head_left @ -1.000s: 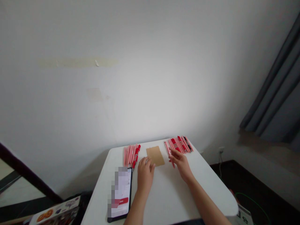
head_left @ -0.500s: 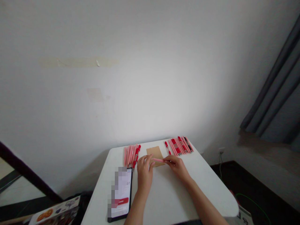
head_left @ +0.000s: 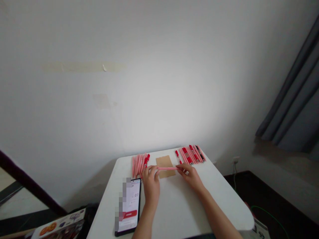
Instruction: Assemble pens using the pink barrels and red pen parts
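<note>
A slim pink pen (head_left: pixel 167 168) lies level between my two hands, above a brown cardboard piece (head_left: pixel 164 161). My left hand (head_left: pixel 151 182) pinches its left end. The right end sits between the thumb and fingers of my right hand (head_left: pixel 189 176). Both tips of the pen are hidden by fingers. Just beyond my left hand is a row of pink pens (head_left: pixel 137 164) with red pens (head_left: pixel 146 162) at its right side. Past my right hand, a second row (head_left: pixel 193 155) mixes pink, red and black pens, and a single red pen (head_left: pixel 178 156) rests at its left.
A phone (head_left: pixel 129 205) with a lit screen lies left of my left forearm on the white table (head_left: pixel 179 212). The wall (head_left: pixel 159 83) rises behind the table's far edge. A printed box (head_left: pixel 59 224) is on the lower left, and a dark curtain (head_left: pixel 294 99) hangs at right.
My left hand has shifted slightly left and my right hand slightly right. The pink pen is now held at both ends, straight across, with more of it showing.
</note>
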A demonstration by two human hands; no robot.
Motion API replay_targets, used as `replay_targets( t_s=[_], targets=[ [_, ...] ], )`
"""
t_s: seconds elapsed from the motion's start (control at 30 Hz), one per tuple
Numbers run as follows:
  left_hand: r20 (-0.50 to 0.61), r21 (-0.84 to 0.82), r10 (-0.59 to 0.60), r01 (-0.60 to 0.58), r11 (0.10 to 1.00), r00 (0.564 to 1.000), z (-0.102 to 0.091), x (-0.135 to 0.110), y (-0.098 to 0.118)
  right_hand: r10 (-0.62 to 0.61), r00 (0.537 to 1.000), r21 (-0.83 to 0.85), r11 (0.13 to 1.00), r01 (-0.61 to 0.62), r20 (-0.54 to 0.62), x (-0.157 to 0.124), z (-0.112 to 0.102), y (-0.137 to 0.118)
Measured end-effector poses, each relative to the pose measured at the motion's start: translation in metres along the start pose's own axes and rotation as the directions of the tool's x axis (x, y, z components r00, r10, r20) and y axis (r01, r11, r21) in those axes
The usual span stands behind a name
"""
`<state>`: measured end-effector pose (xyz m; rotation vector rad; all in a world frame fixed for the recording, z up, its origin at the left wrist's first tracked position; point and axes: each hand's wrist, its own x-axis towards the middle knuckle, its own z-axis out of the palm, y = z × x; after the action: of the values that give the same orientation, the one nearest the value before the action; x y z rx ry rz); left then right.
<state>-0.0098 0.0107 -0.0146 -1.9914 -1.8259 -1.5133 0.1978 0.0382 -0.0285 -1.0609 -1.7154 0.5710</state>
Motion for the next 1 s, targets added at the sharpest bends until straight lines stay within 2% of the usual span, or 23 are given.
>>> replay_targets(
  t_s=[0.23, 0.43, 0.6, 0.83, 1.0],
  targets=[
    [-0.031, 0.034, -0.019, 0.020, 0.999, 0.999, -0.002, 0.000, 0.002, -0.013, 0.997, -0.061, 0.998, 0.008, -0.079, 0.000, -0.001, 0.005],
    [-0.059, 0.059, 0.003, 0.001, 0.998, 0.998, 0.002, 0.000, -0.003, -0.011, 0.996, -0.125, 0.992, -0.001, -0.092, 0.002, 0.000, 0.009],
    [-0.043, 0.080, 0.005, -0.002, 0.997, 0.999, 0.001, -0.001, -0.003, -0.008, 0.988, -0.134, 0.991, -0.012, -0.151, 0.003, -0.001, 0.013],
    [-0.027, 0.133, 0.039, -0.035, 0.990, 0.999, 0.005, -0.004, -0.004, -0.032, 0.968, -0.173, 0.985, -0.013, -0.251, 0.004, -0.005, 0.013],
    [-0.019, 0.154, 0.037, -0.034, 0.987, 0.999, 0.011, -0.006, -0.007, 0.012, 0.923, -0.235, 0.966, -0.111, -0.386, 0.004, -0.009, 0.017]
  ],
)
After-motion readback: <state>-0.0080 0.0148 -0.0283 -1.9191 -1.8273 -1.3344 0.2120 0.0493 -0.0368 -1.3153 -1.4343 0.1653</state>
